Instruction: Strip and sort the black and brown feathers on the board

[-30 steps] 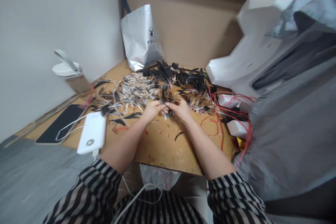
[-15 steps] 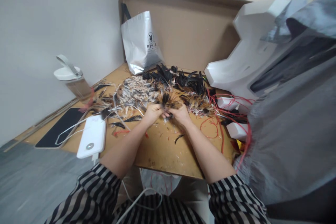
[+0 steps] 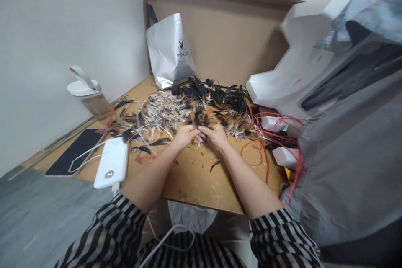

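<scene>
Over the middle of the wooden table [image 3: 194, 176], my left hand [image 3: 187, 135] and my right hand [image 3: 213, 135] meet, fingertips touching. Both are closed on a small bunch of dark and brown feathers [image 3: 198, 117], whose tips stick up above the thumbs. The lower ends are mostly hidden by my fingers. Right behind lies a heap of feathers: pale fluffy ones [image 3: 163, 109] to the left, glossy black ones [image 3: 226, 97] at the back, golden brown ones [image 3: 240, 123] to the right. One loose dark feather [image 3: 215, 166] lies in front of my right hand.
A silver bag [image 3: 169, 52] leans against the cardboard panel [image 3: 232, 37]. On the left are a lidded bottle [image 3: 94, 100], a phone [image 3: 73, 150] and a white power bank [image 3: 112, 162] with a cable. Red string [image 3: 266, 159] tangles near white power strips [image 3: 284, 157] and grey cloth at right.
The thumbs have drawn together, and the brown feathers that fanned out between my hands now show as a narrower, darker bunch. The view has shifted very slightly.
</scene>
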Demonstrator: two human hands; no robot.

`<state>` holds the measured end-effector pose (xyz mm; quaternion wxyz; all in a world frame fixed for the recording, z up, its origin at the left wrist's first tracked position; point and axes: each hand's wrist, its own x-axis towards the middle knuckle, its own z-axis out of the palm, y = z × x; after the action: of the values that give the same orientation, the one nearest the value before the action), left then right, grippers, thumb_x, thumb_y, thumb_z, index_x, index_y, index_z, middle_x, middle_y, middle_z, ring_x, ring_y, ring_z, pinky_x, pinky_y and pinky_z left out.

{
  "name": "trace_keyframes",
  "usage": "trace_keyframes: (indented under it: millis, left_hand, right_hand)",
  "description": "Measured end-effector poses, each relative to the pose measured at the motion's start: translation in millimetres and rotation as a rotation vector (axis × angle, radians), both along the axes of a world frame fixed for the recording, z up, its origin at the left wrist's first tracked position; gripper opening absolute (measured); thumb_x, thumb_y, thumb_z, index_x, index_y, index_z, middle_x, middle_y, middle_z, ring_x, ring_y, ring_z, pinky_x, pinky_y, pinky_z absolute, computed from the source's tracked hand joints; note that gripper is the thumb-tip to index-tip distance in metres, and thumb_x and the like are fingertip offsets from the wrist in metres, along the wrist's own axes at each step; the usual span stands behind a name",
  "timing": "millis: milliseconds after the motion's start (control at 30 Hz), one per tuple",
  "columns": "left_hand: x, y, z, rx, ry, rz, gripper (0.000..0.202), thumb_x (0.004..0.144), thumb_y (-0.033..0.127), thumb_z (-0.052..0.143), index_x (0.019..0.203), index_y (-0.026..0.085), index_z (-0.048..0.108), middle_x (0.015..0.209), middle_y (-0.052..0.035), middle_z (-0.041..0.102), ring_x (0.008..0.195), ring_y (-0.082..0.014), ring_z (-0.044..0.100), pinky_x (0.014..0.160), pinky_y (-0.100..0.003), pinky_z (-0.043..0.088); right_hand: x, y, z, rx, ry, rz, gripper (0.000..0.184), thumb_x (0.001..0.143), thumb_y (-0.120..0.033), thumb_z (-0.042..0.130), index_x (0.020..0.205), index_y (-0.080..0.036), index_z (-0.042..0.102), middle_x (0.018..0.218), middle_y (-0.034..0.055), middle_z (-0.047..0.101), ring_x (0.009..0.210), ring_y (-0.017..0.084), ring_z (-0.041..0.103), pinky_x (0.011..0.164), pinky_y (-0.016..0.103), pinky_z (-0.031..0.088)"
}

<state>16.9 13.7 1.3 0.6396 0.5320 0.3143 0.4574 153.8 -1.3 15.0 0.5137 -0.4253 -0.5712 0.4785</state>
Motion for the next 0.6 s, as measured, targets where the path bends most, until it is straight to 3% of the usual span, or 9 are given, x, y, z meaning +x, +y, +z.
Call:
trace_keyframes:
  millis: [67, 200, 400, 600]
  left_hand:
    - [-1, 2, -1.0, -0.114, -0.084, 0.060, 0.016, 0.071, 0.025, 0.066, 0.070, 0.009, 0.064, 0.062, -0.0073, 0.067, 0.049, -0.0099, 0.060, 0.044, -0.016, 0.041]
    - [-7, 8, -1.8, -0.320, -0.297, 0.059, 0.012, 0.075, 0.018, 0.061, 0.083, 0.009, 0.064, 0.079, -0.0102, 0.069, 0.067, -0.0125, 0.065, 0.059, -0.019, 0.049]
    - [-9, 8, -5.2, -0.425, -0.397, -0.055, 0.013, 0.077, 0.013, 0.057, 0.087, 0.008, 0.064, 0.088, -0.0138, 0.069, 0.080, -0.0172, 0.065, 0.077, -0.030, 0.051]
    - [-6, 3, -4.4, -0.464, -0.357, -0.090, 0.011, 0.075, 0.013, 0.061, 0.085, 0.010, 0.065, 0.086, -0.0119, 0.069, 0.079, -0.0165, 0.065, 0.079, -0.032, 0.050]
  right_hand:
    - [0, 2, -0.2, 0.074, 0.041, -0.020, 0.024, 0.063, -0.038, 0.068, 0.072, -0.015, 0.062, 0.067, 0.0012, 0.063, 0.060, 0.012, 0.057, 0.063, 0.027, 0.045]
    - [1, 1, 0.9, 0.264, -0.153, -0.075, 0.040, 0.069, -0.032, 0.064, 0.106, -0.019, 0.059, 0.097, 0.0064, 0.066, 0.084, 0.017, 0.062, 0.079, 0.032, 0.047]
    - [-1, -9, 1.9, 0.582, -0.789, -0.218, 0.041, 0.076, -0.027, 0.057, 0.116, -0.019, 0.054, 0.108, 0.0091, 0.062, 0.099, 0.021, 0.056, 0.087, 0.034, 0.042]
    - [-1, -10, 0.4, 0.610, -0.979, -0.282, 0.035, 0.081, -0.028, 0.051, 0.114, -0.018, 0.054, 0.104, 0.0094, 0.064, 0.096, 0.021, 0.057, 0.085, 0.033, 0.040]
